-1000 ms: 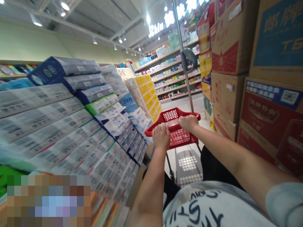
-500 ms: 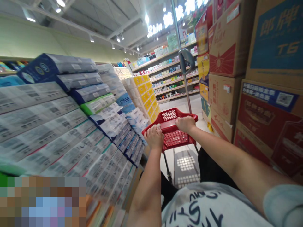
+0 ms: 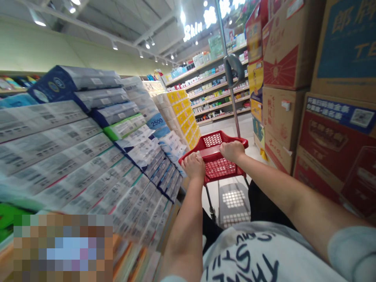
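Cart handle [image 3: 212, 152] is clamped in curled left hand [image 3: 194, 166]; right hand [image 3: 234, 151] grips it.

shop | red shopping cart [image 3: 221, 169] | stocked shelves [image 3: 220, 106] | stacked cartons [image 3: 282, 113]

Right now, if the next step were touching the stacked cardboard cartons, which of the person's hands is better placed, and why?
Probably the right hand: it grips the red shopping cart handle on the side nearer the cardboard cartons, while the left hand grips farther over, towards the plastic-wrapped packs.
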The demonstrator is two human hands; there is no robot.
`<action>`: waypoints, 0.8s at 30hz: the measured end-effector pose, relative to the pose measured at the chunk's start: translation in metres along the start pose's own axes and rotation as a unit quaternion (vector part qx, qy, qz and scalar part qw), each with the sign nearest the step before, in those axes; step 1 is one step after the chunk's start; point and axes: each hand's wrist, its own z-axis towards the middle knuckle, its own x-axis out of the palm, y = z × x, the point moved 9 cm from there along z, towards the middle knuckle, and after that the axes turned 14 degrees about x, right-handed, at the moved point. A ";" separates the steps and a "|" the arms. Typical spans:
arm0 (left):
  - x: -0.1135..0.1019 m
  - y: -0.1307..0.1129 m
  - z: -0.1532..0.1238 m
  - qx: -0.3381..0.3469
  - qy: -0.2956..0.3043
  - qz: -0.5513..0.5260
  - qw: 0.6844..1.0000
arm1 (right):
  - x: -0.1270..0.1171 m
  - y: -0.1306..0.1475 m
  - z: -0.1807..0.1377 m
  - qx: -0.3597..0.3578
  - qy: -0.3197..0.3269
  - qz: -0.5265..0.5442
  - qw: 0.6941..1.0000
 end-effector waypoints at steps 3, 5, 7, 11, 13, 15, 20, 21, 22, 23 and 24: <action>0.000 -0.016 0.000 0.046 -0.004 -0.005 0.999 | 0.000 0.000 -0.001 -0.011 -0.004 0.001 1.000; 0.001 -0.017 0.000 0.040 -0.003 -0.009 0.999 | 0.001 0.000 -0.001 -0.010 0.000 -0.004 1.000; 0.003 -0.010 0.001 0.014 0.003 -0.008 1.000 | 0.002 0.000 0.000 -0.007 0.010 -0.011 1.000; 0.004 -0.001 0.002 -0.007 0.006 0.005 1.000 | 0.002 0.000 0.000 0.006 0.019 -0.016 1.000; 0.003 -0.003 0.002 0.005 0.005 0.006 1.000 | 0.002 0.001 0.000 -0.001 0.015 -0.019 1.000; 0.004 -0.002 0.004 0.015 0.017 0.003 1.000 | 0.002 0.003 0.000 -0.016 0.011 -0.021 1.000; 0.017 0.025 0.019 -0.037 0.123 -0.009 0.992 | 0.001 0.004 -0.002 -0.007 -0.007 -0.008 1.000; 0.020 0.029 0.023 -0.042 0.149 -0.012 0.988 | 0.001 0.004 -0.003 -0.005 -0.011 -0.005 1.000; 0.023 0.030 0.027 -0.039 0.175 -0.015 0.984 | 0.000 0.004 -0.004 -0.005 -0.015 -0.003 1.000; 0.026 0.030 0.029 -0.033 0.200 -0.017 0.979 | -0.001 0.004 -0.006 -0.006 -0.018 -0.004 1.000; 0.028 0.028 0.030 -0.024 0.223 -0.018 0.974 | -0.001 0.004 -0.007 -0.008 -0.019 -0.006 1.000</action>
